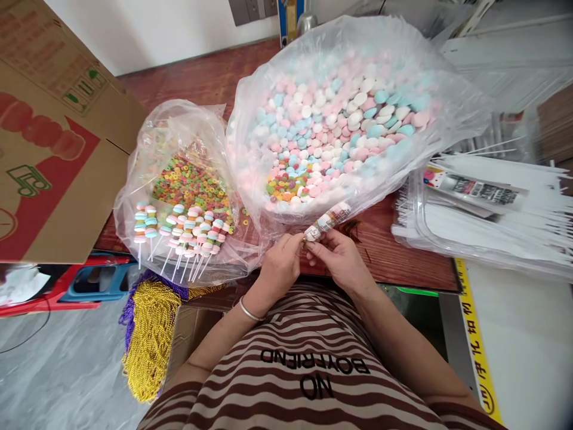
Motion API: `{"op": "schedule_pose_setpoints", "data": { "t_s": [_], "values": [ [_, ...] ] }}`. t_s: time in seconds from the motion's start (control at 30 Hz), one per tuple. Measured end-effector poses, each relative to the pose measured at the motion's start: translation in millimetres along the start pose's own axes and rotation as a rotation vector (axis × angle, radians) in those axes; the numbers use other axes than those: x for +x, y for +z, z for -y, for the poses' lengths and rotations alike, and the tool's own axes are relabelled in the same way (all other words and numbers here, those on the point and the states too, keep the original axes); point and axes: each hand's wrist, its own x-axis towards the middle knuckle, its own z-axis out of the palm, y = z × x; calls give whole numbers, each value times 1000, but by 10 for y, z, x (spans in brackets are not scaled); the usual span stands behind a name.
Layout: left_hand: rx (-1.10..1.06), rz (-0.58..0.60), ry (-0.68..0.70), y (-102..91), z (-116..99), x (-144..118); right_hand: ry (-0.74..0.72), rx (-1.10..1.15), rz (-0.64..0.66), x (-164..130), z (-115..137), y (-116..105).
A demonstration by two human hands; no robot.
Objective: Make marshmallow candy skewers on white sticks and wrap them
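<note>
**Wrapped Candy Roll in Both Hands, Near End Being Secured**

With the left hand [281, 260], pinching the gathered near end of a wrapped candy roll [328, 221], thumb and fingertips together. With the right hand [339, 254], gripping just beside that end, with thumb pressed toward bent fingers; partly hidden behind the knuckles, so impossible to tell the exact fingertip contact. Roll held aslant above the near edge of the counter [394, 263], pointing far and right toward the large bag [461, 101].

Probably at the tying step, judging by a small gold-coloured bit at the gathered tip and by thin, shiny brown strips [351, 232], likely ties, just right of the roll. For the next move, calling for a firm pinch with the left hand and a snug twist with the right, without crushing the candies or letting the wrapper slip open.

To the left, on the near part of a smaller bag [242, 263]: candy skewers [197, 230] on white sticks, with ring candies [190, 182] behind. Farther out, inside the large bag: pink, white and blue candies [344, 119], plus more rings toward the near left. To the right, in a clear tray [441, 242]: white sticks [541, 179] under printed packaging [474, 188]. At the far left: a cardboard box [107, 197].
</note>
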Motion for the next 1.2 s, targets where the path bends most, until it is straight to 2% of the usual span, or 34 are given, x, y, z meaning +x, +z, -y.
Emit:
{"op": "schedule_pose_setpoints", "data": {
  "t_s": [0.07, 0.2, 0.3, 0.47, 0.63, 0.8, 0.9, 1.03, 1.1, 1.2],
  "values": [
    [-189, -47, -137, 20, -22, 8, -5, -23, 33, -19, 23, -9],
    [-714, -62, -469, 80, -22, 38, 61, -76, 84, -56, 47, -20],
    [-893, -93, -523, 124, 7, 46, 83, -92, 128, -70, 57, 26],
    [-723, -83, -457, 149, 24, 12, -37, -80, 107, -47, 33, 128],
    [-607, -53, -390, 130, -22, -4, -133, -196, 15, 15, -31, 88],
    [-294, -131, -231, 134, 7, -8, -271, -357, -69, 16, -42, 53],
    [-104, -189, -92, 143, 58, -8, -235, -312, -30, -2, -25, 64],
    [-35, -225, 18, 168, 93, -16, -72, -143, -4, 6, -56, 87],
    [-55, -224, 4, 184, 83, -21, -36, -70, -43, 26, -104, 99],
    [-207, -191, -94, 197, 50, -19, -79, -2, -77, 54, -168, 118]
  ]
}}
